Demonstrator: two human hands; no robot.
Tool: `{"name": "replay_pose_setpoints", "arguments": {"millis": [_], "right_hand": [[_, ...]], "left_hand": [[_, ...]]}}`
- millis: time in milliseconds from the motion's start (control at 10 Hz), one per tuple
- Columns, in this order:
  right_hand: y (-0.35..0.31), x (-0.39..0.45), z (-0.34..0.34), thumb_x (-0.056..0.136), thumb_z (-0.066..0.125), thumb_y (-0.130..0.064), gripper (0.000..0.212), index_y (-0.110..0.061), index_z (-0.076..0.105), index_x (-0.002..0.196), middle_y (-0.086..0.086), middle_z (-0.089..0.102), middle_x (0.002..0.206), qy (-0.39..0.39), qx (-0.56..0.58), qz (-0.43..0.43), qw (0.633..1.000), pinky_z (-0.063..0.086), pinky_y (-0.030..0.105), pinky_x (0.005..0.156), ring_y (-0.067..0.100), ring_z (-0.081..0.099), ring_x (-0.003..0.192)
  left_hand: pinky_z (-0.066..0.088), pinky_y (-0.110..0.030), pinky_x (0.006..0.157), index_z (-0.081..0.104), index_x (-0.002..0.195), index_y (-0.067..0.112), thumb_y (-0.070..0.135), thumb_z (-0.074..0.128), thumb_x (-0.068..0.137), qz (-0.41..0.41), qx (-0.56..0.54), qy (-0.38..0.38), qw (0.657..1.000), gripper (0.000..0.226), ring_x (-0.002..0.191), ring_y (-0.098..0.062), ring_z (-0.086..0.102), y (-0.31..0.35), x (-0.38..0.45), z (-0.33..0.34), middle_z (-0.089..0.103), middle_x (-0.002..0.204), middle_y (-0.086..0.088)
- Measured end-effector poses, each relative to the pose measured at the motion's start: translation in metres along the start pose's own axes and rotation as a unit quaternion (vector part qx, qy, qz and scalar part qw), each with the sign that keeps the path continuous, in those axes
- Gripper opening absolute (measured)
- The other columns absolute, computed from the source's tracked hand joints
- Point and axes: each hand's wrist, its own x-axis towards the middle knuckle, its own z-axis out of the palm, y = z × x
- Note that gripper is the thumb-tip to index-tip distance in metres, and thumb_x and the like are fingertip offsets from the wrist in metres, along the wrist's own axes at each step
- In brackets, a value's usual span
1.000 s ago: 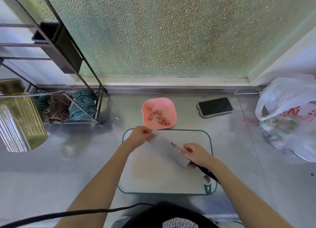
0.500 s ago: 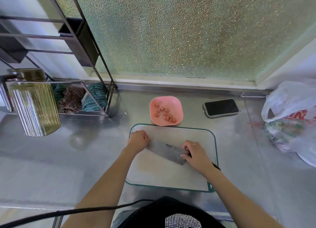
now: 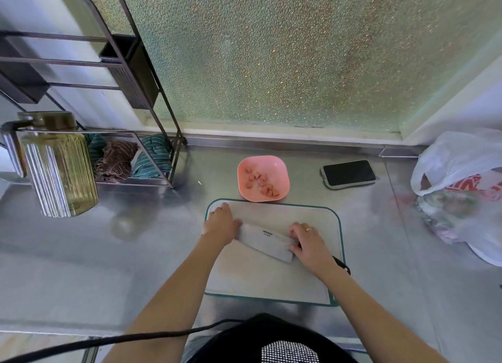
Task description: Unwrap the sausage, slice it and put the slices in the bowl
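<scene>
A pink bowl (image 3: 279,169) holding several sausage slices (image 3: 260,183) stands just beyond the white cutting board (image 3: 260,278) with its green rim. A wide cleaver (image 3: 264,240) lies flat and diagonal on the board. My right hand (image 3: 309,247) grips its black handle at the blade's base. My left hand (image 3: 220,222) rests curled on the far tip of the blade at the board's left corner. No whole sausage or wrapper shows on the board.
A black phone (image 3: 349,173) lies right of the bowl. White plastic bags (image 3: 461,194) sit at the far right. At the left stand a ribbed glass jar (image 3: 58,172) and a metal rack (image 3: 141,96) with folded cloths (image 3: 127,158). A frosted window backs the steel counter.
The camera view shifted, moving the scene down and right in frame. The cleaver has lowered flat onto the board, and both hands stayed on it.
</scene>
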Motion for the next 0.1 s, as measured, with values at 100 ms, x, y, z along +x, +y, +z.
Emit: {"name": "replay_pose_setpoints", "arguments": {"millis": [100], "right_hand": [[-0.0072, 0.0012, -0.0215, 0.087, 0.059, -0.014, 0.016, -0.017, 0.053, 0.101, 0.002, 0.058, 0.093, 0.158, 0.172, 0.042, 0.971, 0.039, 0.031, 0.075, 0.022, 0.054, 0.085]], "left_hand": [[0.042, -0.041, 0.080, 0.043, 0.109, 0.002, 0.033, 0.045, 0.096, -0.016, -0.163, 0.123, 0.979, 0.034, 0.102, -0.037, 0.053, 0.0011, -0.0040, -0.0144, 0.056, 0.110, -0.019]]}}
